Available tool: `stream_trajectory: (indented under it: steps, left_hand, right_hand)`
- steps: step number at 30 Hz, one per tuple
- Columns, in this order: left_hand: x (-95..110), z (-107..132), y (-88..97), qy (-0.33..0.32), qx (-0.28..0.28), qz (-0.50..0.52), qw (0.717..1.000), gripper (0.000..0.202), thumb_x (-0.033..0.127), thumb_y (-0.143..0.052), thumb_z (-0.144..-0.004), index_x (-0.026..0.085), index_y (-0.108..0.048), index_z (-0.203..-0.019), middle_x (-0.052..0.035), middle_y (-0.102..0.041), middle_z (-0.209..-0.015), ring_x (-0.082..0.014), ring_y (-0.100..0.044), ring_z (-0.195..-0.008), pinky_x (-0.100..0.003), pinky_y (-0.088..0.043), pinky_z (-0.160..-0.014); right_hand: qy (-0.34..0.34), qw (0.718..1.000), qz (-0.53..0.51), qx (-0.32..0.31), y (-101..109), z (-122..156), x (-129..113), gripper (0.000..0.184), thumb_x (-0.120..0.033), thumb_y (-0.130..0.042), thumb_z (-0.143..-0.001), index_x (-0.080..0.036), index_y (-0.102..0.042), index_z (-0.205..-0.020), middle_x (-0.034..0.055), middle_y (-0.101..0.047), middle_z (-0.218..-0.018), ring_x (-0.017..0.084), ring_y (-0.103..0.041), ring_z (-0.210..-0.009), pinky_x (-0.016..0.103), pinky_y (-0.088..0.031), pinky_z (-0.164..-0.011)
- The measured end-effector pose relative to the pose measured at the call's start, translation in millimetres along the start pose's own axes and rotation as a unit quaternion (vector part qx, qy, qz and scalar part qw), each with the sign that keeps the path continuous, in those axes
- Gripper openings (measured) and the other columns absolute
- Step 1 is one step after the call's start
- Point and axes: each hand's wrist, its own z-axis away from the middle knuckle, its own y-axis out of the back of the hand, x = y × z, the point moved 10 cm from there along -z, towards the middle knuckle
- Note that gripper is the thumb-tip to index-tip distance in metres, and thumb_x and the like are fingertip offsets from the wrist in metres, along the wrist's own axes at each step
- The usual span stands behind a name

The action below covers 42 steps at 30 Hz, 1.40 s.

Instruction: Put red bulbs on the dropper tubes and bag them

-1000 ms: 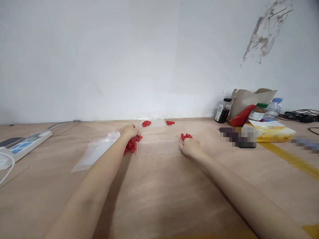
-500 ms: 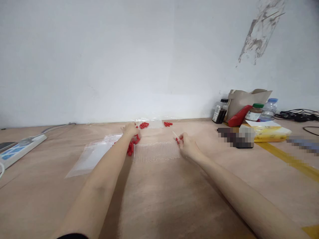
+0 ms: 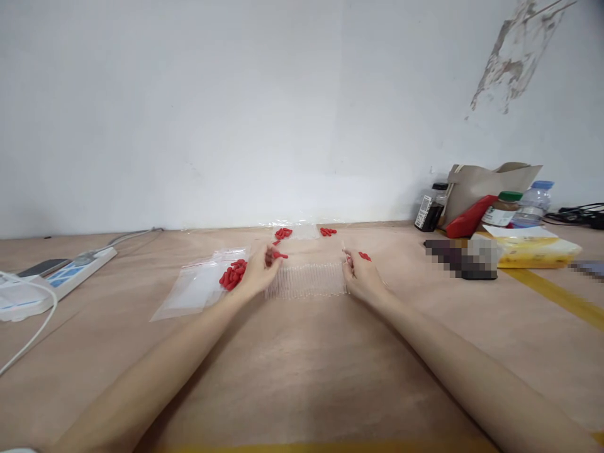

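Note:
My left hand [image 3: 259,269] pinches a small red rubber bulb [image 3: 282,255] between thumb and fingers, just beyond the left end of a row of thin clear tubes [image 3: 309,280]. The tubes lie side by side on the table. At the row's right end, my right hand [image 3: 362,277] is closed on a thin clear tube [image 3: 344,248] pointing up and away; a bit of red shows by the fingertips. Behind that hand's knuckles are a few red bulbs [image 3: 365,256]. A heap of red bulbs [image 3: 232,275] lies left of my left hand, by a clear plastic bag [image 3: 189,286].
Two small groups of red bulbs [image 3: 284,233] lie near the wall beside a clear plastic sheet [image 3: 304,231]. On the right stand a dark bottle [image 3: 429,209], a beige bag [image 3: 472,185], a green-lidded jar [image 3: 503,211] and a yellow packet [image 3: 538,251]. A power strip [image 3: 85,274] is at left.
My left hand has come back from the heap toward the row, a red bulb now in its fingers. My right hand stays by the row's right end with its tube. The view has shifted slightly.

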Motion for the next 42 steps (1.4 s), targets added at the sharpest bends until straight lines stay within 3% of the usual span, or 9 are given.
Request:
stream_trajectory:
  steps: [3,7,13,20,25,35,42]
  left_hand:
    - [11.4,34.9,-12.2,0.002,-0.019,0.048,0.999,0.009,0.018,-0.052,-0.072,0.018,-0.045,-0.078,0.0024,-0.053,-0.069,-0.0097,-0.053,-0.057,-0.019,-0.038,-0.051]
    - [17.9,59.1,-30.3,0.02,-0.061,0.124,0.99,0.015,0.017,-0.058,-0.067,0.018,-0.044,-0.072,0.0057,-0.047,-0.059,-0.007,-0.045,-0.049,-0.017,-0.033,-0.047]
    - [30.0,61.6,-22.9,-0.02,-0.024,0.093,0.995,0.023,0.027,-0.059,-0.072,0.017,-0.041,-0.06,0.0049,-0.045,-0.057,-0.0077,-0.044,-0.052,-0.019,-0.032,-0.048]
    - [32.1,64.5,-20.4,-0.034,-0.02,-0.006,0.999,0.022,0.032,-0.064,-0.071,0.02,-0.053,-0.086,0.0,-0.063,-0.079,-0.0144,-0.057,-0.071,-0.025,-0.041,-0.062]
    - [40.7,64.9,-21.6,-0.092,-0.013,-0.078,0.993,0.016,0.033,-0.065,-0.072,0.022,-0.063,-0.083,0.0001,-0.067,-0.081,-0.0175,-0.057,-0.078,-0.032,-0.039,-0.074]
    - [49.4,68.3,-21.9,-0.15,-0.009,-0.096,0.984,0.013,0.034,-0.061,-0.076,0.025,-0.066,-0.082,-0.0001,-0.067,-0.076,-0.0184,-0.054,-0.077,-0.033,-0.034,-0.075]
    - [66.1,75.1,-30.7,-0.202,-0.061,-0.115,0.971,0.014,0.032,-0.053,-0.082,0.024,-0.066,-0.081,-0.0004,-0.068,-0.077,-0.0179,-0.051,-0.076,-0.035,-0.028,-0.079]
  right_hand:
    - [0.014,1.0,0.013,0.015,4.5,7.7,-15.9,0.025,-0.022,-0.035,-0.085,-0.016,-0.053,-0.1,0.0074,-0.063,-0.08,0.018,-0.056,-0.075,0.026,-0.035,-0.062]
    - [0.106,0.994,-0.011,0.0,-2.6,22.9,-45.2,0.023,-0.026,-0.031,-0.089,-0.018,-0.053,-0.087,0.0058,-0.061,-0.079,0.016,-0.054,-0.072,0.026,-0.034,-0.062]
    - [0.203,0.979,-0.018,-0.016,-11.8,41.9,-69.5,0.02,-0.022,-0.034,-0.089,-0.018,-0.054,-0.088,0.0052,-0.061,-0.084,0.015,-0.053,-0.079,0.028,-0.032,-0.072]
    - [0.221,0.975,-0.001,-0.02,-12.1,45.4,-72.2,0.019,-0.02,-0.036,-0.089,-0.018,-0.055,-0.091,0.0038,-0.063,-0.086,0.014,-0.055,-0.08,0.029,-0.029,-0.072]
    - [0.233,0.972,0.01,-0.024,-15.0,46.5,-75.1,0.021,-0.022,-0.035,-0.089,-0.018,-0.056,-0.091,0.0037,-0.063,-0.085,0.014,-0.055,-0.078,0.029,-0.028,-0.072]
    - [0.249,0.966,-0.008,-0.064,-18.6,48.2,-75.9,0.025,-0.023,-0.037,-0.089,-0.021,-0.061,-0.094,0.0022,-0.066,-0.084,0.012,-0.055,-0.072,0.03,-0.026,-0.074]
    - [0.281,0.955,-0.006,-0.089,-16.8,50.8,-79.0,0.024,-0.019,-0.039,-0.087,-0.023,-0.063,-0.091,0.0014,-0.066,-0.08,0.012,-0.056,-0.073,0.03,-0.023,-0.074]
